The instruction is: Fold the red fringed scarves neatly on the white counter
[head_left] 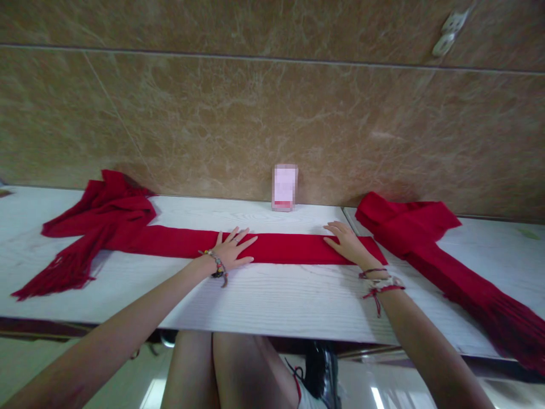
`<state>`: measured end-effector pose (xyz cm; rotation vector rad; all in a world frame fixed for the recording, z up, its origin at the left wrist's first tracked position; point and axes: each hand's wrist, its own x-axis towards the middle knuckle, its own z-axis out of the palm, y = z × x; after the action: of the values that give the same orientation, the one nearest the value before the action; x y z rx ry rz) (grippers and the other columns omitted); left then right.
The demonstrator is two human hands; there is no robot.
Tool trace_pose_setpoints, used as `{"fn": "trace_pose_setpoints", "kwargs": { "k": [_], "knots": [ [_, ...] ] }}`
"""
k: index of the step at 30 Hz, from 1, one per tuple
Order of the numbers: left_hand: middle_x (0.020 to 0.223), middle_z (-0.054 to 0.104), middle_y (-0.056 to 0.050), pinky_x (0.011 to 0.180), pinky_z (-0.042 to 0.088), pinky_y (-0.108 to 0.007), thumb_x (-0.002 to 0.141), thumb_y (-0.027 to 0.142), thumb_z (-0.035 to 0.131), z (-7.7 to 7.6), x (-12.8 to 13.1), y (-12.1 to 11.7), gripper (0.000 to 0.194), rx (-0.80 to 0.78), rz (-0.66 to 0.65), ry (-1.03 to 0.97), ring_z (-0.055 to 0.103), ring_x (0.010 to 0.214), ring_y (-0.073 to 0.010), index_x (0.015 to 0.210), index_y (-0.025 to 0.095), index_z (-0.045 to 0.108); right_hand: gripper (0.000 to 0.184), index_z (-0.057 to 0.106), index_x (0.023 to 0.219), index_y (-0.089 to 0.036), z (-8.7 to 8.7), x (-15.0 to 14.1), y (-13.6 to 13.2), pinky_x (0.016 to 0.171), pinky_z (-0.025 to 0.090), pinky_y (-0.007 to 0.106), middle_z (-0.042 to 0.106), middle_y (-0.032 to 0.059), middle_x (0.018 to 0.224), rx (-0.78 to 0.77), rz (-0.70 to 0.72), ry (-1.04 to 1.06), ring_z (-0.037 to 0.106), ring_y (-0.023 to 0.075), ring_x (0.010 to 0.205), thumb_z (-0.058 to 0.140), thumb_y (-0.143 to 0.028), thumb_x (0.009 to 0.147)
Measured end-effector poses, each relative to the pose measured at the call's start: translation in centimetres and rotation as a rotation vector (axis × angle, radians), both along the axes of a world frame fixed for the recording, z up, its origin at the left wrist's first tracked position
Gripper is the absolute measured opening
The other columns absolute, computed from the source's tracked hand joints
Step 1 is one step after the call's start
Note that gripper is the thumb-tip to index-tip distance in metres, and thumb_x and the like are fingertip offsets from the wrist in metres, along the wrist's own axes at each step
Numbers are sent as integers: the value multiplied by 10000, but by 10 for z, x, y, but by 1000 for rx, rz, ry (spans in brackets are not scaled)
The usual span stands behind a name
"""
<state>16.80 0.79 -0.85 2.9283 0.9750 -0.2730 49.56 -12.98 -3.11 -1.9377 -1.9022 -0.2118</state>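
Note:
A long red scarf [289,249] lies across the white table, its middle stretch flat in a narrow band. On the left it bunches into a loose heap with a fringed end; on the right it folds over and slants toward the front edge, ending in fringe. My left hand [231,250] rests on the flat band with its fingers spread. Farther right, my right hand [346,244] lies on the same band near the fold, fingers stretched and slightly bent. Neither hand grips the cloth. Both wrists wear bracelets.
Against the brown marbled wall [238,125] stands a small pinkish box [284,187], its front blurred. The white tabletop [264,298] has a seam at right. A power socket with a plug [450,33] is high on the wall. My legs [238,369] are below the front edge.

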Motion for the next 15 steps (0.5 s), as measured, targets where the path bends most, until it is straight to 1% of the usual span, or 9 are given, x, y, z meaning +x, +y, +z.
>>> {"fn": "trace_pose_setpoints", "kwargs": {
  "k": [2, 3, 5, 7, 10, 13, 15],
  "knots": [
    [1441, 80, -52, 938, 117, -626, 805, 529, 330, 3, 4, -3, 599, -1, -28, 0, 55, 1284, -345, 1345, 315, 183, 331, 555, 1077, -192, 7, -8, -5, 916, 375, 425, 531, 121, 1115, 30, 113, 41, 457, 235, 1083, 446, -346, 806],
    [1440, 83, -58, 946, 112, -617, 806, 525, 331, 5, 8, -6, 598, -5, -60, -4, 57, 1285, -340, 1345, 301, 197, 320, 568, 1064, -198, 11, -14, -8, 908, 389, 408, 545, 113, 1093, 9, 179, 62, 480, 224, 1055, 465, -343, 798],
    [1438, 98, -64, 964, 106, -594, 811, 512, 333, 8, 18, -10, 583, -10, -139, -21, 67, 1288, -323, 1338, 283, 232, 309, 588, 1043, -205, 19, -26, -12, 888, 414, 375, 563, 99, 1071, -75, 293, 88, 516, 205, 1004, 506, -339, 777],
    [1437, 110, -62, 984, 112, -560, 820, 491, 333, 8, 29, -13, 560, -14, -199, -35, 80, 1291, -300, 1332, 278, 252, 310, 601, 1034, -204, 26, -36, -15, 887, 419, 357, 562, 94, 1087, -152, 367, 76, 523, 200, 998, 546, -322, 752],
    [1437, 108, -59, 995, 131, -526, 828, 471, 331, 4, 41, -15, 555, -20, -221, -33, 95, 1293, -282, 1339, 282, 227, 305, 608, 1036, -198, 30, -45, -17, 896, 416, 339, 559, 89, 1113, -188, 393, 15, 525, 193, 1005, 535, -235, 742],
    [1441, 88, -49, 989, 143, -533, 821, 476, 345, 3, 45, -15, 566, -29, -198, 5, 76, 1290, -305, 1342, 303, 208, 372, 597, 1065, -182, 31, -47, -18, 889, 423, 325, 561, 85, 1132, -194, 367, -67, 530, 190, 1008, 466, -112, 724],
    [1443, 75, -46, 979, 145, -551, 813, 477, 364, 5, 45, -15, 576, -31, -187, 35, 57, 1287, -326, 1341, 311, 206, 416, 590, 1078, -172, 31, -47, -19, 899, 417, 332, 566, 82, 1138, -197, 357, -102, 526, 194, 1022, 430, -68, 709]
  ]
}}
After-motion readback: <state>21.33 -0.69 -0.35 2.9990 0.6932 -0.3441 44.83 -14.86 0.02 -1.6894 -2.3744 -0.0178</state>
